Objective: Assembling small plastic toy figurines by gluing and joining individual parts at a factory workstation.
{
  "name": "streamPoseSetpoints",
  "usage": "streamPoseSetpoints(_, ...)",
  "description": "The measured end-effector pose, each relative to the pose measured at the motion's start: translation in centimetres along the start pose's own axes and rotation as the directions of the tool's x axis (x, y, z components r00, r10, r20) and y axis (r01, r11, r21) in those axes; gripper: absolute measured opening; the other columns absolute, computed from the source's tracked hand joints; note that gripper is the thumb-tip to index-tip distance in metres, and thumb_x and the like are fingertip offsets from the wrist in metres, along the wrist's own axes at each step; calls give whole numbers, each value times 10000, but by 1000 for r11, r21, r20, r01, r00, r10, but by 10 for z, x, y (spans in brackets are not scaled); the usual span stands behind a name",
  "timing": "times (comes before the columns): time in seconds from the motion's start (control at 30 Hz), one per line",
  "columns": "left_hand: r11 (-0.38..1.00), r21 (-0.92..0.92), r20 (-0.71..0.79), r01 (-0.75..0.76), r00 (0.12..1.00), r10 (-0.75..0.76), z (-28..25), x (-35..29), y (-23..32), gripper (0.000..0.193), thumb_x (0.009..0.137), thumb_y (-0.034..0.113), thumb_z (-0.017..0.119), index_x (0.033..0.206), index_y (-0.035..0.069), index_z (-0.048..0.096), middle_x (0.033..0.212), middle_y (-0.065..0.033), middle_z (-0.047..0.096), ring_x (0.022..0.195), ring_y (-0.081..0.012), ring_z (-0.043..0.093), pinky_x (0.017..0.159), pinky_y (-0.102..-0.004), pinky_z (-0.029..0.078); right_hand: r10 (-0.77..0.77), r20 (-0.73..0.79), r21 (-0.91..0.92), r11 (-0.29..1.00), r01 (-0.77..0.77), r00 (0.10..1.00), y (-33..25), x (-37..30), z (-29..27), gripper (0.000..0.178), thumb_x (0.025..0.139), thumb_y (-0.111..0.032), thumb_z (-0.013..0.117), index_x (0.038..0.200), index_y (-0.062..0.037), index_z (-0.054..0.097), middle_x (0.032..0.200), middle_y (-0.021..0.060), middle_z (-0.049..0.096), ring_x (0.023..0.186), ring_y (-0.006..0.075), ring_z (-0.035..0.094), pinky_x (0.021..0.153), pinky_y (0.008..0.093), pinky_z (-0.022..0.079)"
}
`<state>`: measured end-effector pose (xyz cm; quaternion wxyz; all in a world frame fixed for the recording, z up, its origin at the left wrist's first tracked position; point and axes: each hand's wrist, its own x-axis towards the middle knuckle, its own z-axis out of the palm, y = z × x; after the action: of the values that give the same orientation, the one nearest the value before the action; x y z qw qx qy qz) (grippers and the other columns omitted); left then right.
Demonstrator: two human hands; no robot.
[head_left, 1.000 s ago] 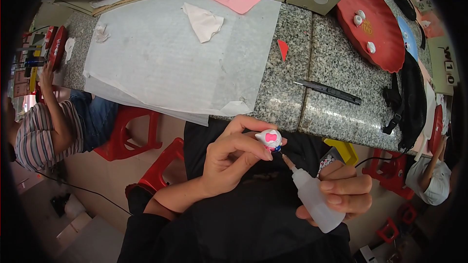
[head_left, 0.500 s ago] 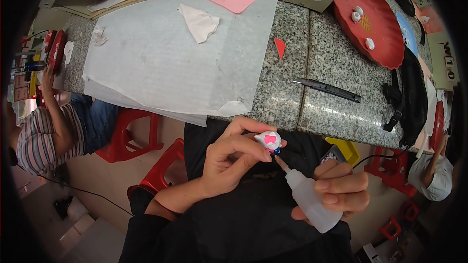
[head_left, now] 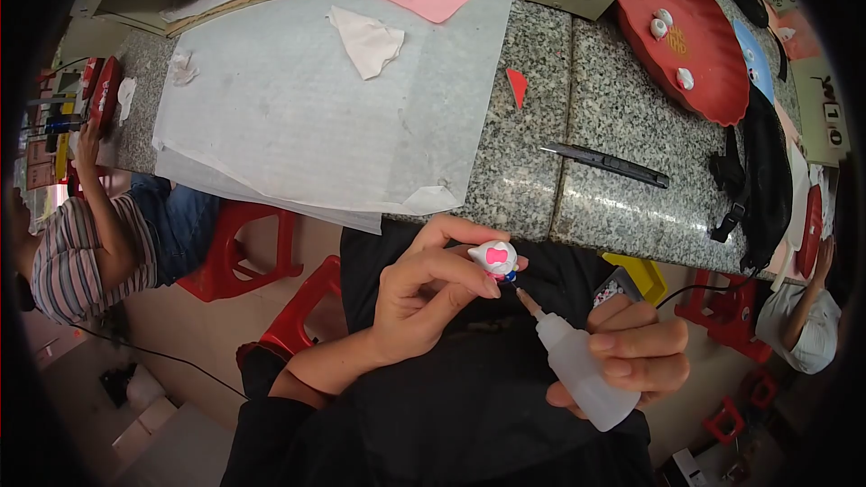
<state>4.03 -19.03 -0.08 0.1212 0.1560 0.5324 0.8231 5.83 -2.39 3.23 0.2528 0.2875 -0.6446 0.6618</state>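
Between the thumb and fingers of my left hand (head_left: 428, 284) is a small white figurine (head_left: 495, 257) with a pink patch and some blue on its underside. My right hand (head_left: 639, 347) grips a translucent white squeeze bottle (head_left: 585, 377), tilted so its thin nozzle (head_left: 527, 300) points up at the figurine's blue part. The nozzle tip is at or very close to that part; I cannot tell whether they touch. Both hands are above my black-clad lap, just off the table's front edge.
White paper (head_left: 325, 108) covers the granite table's left, with a crumpled tissue (head_left: 368, 43) on it. To the right lie a utility knife (head_left: 606, 165), a red scrap (head_left: 517, 87) and a red scalloped tray (head_left: 695, 45) with white pieces. A yellow bin (head_left: 639, 276) stands below the edge. Other people sit at both sides.
My right hand and the bottle have shifted slightly to the right. The figurine has moved a touch up and left in my left hand.
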Motion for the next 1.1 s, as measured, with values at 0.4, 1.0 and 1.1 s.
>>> streamPoseSetpoints(0.4, 1000, -1, -1, 6, 1000, -6, 0, -1, 1, 58, 817, 85, 482, 789, 38, 502, 1077, -186, 401, 907, -307, 542, 787, -383, 461, 12, 25, -17, 1000, -12, 1000, -1, 0, -3, 478, 527, -118, 787, 848, -50, 439, 797, 86, 438, 520, 117, 374, 422, 217, 298)
streamPoseSetpoints(1.0, 995, -94, -119, -16, 993, 5, -3, 1, -3, 208, 774, -93, 452, 973, -35, 470, 1064, -139, 419, 963, -222, 508, 840, -311, 421, 376, -377, -339, 794, -504, 847, 81, 11, -81, 391, 727, 32, 560, 1071, 25, 375, 1020, 129, 470, 914, 180, 500, 809, 286, 397)
streamPoseSetpoints(1.1, 988, -148, -165, 33, 985, -58, 5, 2, 4, 243, 765, -105, 461, 998, -38, 449, 1076, -137, 421, 978, -209, 498, 836, -294, 422, 449, -409, -348, 728, -590, 795, 93, 15, -85, 379, 717, 32, 576, 1059, 18, 414, 1040, 125, 494, 924, 167, 498, 805, 263, 387)
